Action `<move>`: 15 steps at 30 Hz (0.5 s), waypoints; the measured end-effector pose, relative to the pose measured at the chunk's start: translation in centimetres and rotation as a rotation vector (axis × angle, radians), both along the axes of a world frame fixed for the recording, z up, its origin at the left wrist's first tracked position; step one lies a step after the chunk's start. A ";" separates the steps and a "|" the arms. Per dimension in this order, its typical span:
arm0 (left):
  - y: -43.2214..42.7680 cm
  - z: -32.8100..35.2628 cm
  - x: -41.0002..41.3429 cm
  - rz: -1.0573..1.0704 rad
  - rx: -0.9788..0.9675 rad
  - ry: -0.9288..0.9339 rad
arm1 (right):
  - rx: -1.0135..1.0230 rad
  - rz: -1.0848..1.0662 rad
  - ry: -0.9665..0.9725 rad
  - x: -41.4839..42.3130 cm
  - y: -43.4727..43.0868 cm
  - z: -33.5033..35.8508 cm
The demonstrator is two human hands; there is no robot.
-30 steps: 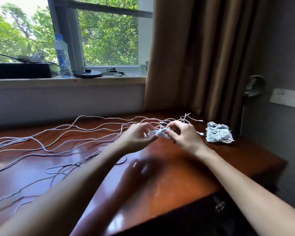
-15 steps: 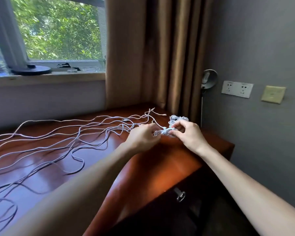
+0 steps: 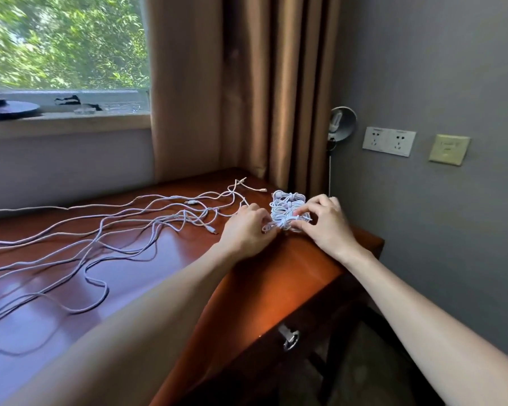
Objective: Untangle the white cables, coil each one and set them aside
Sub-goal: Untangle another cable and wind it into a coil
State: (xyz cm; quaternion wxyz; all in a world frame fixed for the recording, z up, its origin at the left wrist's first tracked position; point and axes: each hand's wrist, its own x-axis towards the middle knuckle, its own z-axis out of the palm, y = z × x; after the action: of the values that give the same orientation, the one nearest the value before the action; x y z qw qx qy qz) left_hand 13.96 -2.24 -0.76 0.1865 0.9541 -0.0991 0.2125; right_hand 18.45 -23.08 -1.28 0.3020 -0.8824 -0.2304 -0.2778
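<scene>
Our left hand (image 3: 247, 230) and right hand (image 3: 324, 222) both pinch a small coiled cable (image 3: 282, 225), fingers curled on it, touching the pile of coils (image 3: 288, 203) at the desk's (image 3: 291, 273) far right corner. Loose cables (image 3: 129, 230) sprawl leftward; a curtain (image 3: 247, 83) and wall sockets (image 3: 389, 141) stand behind.

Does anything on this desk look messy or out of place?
The loose white cables sprawl in crossing loops over the left of the desk, untidy beside the coiled bundles lying near the curtain. The left hand and right hand hold a coil beside them. Nothing looks spilled or broken.
</scene>
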 end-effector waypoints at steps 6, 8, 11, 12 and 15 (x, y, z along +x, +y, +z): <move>-0.3 -0.5 0.5 0.020 0.037 -0.029 | -0.005 0.040 0.006 0.5 -0.1 -0.8; -0.3 -0.6 0.5 0.024 0.048 -0.028 | -0.010 0.043 0.006 0.4 -0.1 -0.9; -0.2 -0.6 0.3 0.031 0.061 -0.007 | -0.010 0.049 -0.005 0.3 -0.1 -1.0; -0.1 -0.6 0.2 0.032 0.060 -0.008 | -0.009 0.051 -0.010 0.2 0.0 -0.9; 0.4 -0.3 -0.4 0.035 0.051 -0.006 | -0.005 0.074 -0.013 0.0 0.3 -0.7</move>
State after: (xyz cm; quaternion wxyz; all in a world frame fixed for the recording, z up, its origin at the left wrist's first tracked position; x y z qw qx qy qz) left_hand 13.58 -1.86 -1.09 0.1582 0.9594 -0.0881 0.2161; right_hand 18.47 -22.81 -1.95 0.3085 -0.8721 -0.2656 -0.2716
